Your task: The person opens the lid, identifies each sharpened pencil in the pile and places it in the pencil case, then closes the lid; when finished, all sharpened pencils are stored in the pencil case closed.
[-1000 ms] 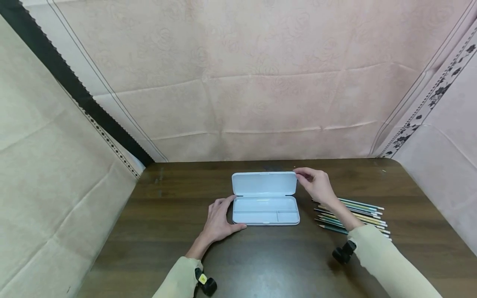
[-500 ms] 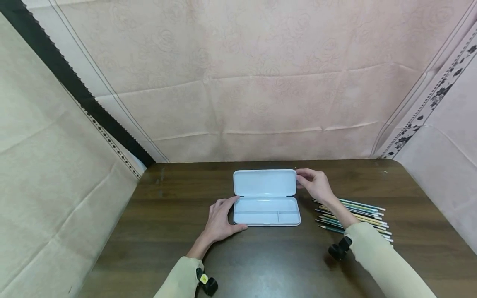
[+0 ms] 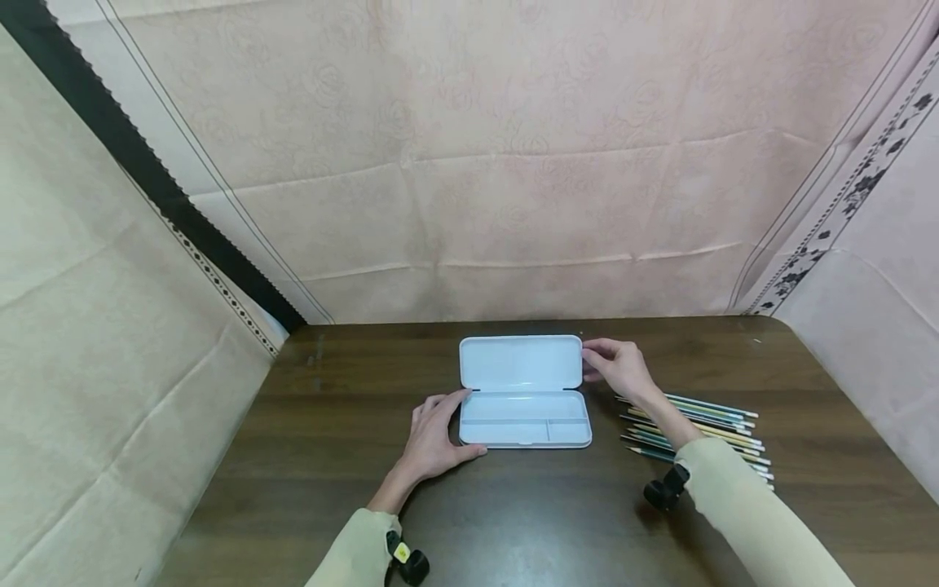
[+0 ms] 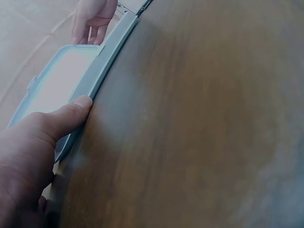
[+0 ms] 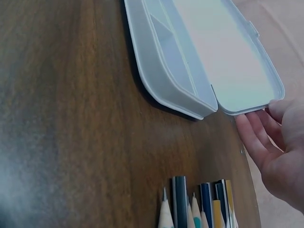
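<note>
A light blue pencil case [image 3: 513,408] lies on the table with its lid [image 3: 521,363] folded back, away from the person. Its tray has a long compartment and smaller ones along the front, with nothing in them. My left hand [image 3: 433,434] holds the case's left end, thumb [image 4: 71,116] against the front wall and fingers at the back left corner. At the lid's right end, my right hand [image 3: 619,367] grips the edge; in the right wrist view the thumb is at the rim and the fingers [image 5: 259,137] are underneath.
Several pencils [image 3: 722,428] lie in a loose row on the table [image 3: 528,522], right of the case and partly below the right forearm. Their sharpened tips [image 5: 165,209] point toward the case. A pale cloth [image 3: 513,204] hangs behind the table's back edge.
The lid has swung back a little further, and my right hand has gone down slightly with it. My left hand keeps its place on the case.
</note>
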Demonstrator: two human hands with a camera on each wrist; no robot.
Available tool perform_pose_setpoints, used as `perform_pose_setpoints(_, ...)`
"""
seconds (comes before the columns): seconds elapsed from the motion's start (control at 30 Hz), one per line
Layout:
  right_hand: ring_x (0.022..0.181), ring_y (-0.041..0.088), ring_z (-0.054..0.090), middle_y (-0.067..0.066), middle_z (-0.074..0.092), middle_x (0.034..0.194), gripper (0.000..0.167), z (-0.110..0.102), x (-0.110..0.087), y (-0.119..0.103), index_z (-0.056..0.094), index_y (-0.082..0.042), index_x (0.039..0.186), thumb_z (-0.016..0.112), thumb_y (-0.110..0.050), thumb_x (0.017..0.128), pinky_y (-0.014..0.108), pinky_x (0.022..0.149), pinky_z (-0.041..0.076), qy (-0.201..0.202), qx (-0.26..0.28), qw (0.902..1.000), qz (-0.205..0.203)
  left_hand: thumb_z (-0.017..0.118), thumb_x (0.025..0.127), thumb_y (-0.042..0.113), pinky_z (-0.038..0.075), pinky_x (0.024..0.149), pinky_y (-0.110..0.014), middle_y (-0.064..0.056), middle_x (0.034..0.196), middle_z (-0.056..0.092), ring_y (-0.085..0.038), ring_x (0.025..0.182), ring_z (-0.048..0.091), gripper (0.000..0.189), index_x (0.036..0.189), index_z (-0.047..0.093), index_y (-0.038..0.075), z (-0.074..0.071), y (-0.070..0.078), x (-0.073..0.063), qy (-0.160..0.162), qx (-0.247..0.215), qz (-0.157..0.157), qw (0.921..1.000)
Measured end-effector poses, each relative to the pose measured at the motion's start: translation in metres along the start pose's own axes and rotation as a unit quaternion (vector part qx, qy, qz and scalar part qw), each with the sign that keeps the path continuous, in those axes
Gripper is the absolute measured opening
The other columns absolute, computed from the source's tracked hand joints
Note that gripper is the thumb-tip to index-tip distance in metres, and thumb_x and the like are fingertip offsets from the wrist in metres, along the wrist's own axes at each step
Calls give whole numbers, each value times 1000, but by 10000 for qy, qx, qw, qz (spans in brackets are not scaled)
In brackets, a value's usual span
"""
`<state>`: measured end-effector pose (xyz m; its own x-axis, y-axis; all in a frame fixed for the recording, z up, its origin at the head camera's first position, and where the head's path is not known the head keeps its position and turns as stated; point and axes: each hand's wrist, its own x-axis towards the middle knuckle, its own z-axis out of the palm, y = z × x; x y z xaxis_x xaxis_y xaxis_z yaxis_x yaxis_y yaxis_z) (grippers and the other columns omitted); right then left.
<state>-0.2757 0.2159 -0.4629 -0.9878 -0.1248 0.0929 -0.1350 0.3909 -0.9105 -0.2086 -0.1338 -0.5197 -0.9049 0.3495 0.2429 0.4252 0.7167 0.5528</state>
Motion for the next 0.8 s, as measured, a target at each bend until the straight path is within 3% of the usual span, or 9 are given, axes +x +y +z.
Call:
perform_pose_setpoints(0.2, 92, 35, 69, 24, 67, 112, 30, -6, -7, 1, 64, 4, 125, 62, -14, 101, 38, 72, 58, -91, -63, 9999, 30, 85, 75, 50, 24, 104, -53, -4, 145, 52, -29, 126, 41, 90, 149, 46, 17, 1, -1, 0, -21, -9, -48, 10000)
perform_pose_setpoints(0.4, 94, 41, 68, 27, 67, 111, 32, -23, -28, -2, 63, 8, 124, 63, -14, 100, 39, 70, 58, -243, -137, 9990, -339, 84, 75, 51, 24, 104, -54, -4, 146, 51, -29, 127, 41, 89, 149, 46, 18, 1, -1, 0, -26, 4, -88, 10000)
perform_pose_setpoints(0.5, 88, 39, 68, 25, 70, 106, 29, -35, -43, 0, 66, 6, 119, 65, -14, 99, 38, 68, 58, -200, -447, 9969, -621, 85, 75, 50, 24, 104, -54, -4, 145, 52, -29, 127, 40, 89, 149, 46, 18, 0, -1, -1, -25, -12, -111, 9999)
perform_pose_setpoints(0.57, 83, 31, 69, 18, 72, 102, 23, -44, -55, 3, 70, 4, 114, 67, -11, 97, 33, 67, 57, -114, -830, 9922, -919, 85, 75, 50, 24, 104, -53, -4, 145, 52, -29, 127, 40, 89, 149, 46, 18, 1, -1, -1, -28, -10, -113, 9999)
perform_pose_setpoints(0.7, 75, 10, 65, 5, 73, 92, 12, -59, -83, 10, 75, -3, 102, 73, -2, 89, 21, 64, 51, 74, -1592, 9732, -1655, 85, 75, 49, 24, 103, -54, -5, 143, 53, -29, 126, 41, 90, 149, 47, 17, 1, -1, -1, 13, -28, -69, 10000)
perform_pose_setpoints(0.8, 75, 3, 64, 3, 73, 88, 18, -70, -104, 17, 75, -5, 95, 76, 7, 82, 15, 64, 49, 132, -1763, 9613, -2113, 85, 75, 49, 24, 103, -54, -5, 143, 53, -29, 126, 41, 90, 149, 47, 16, 1, -2, -1, 32, -27, -44, 10000)
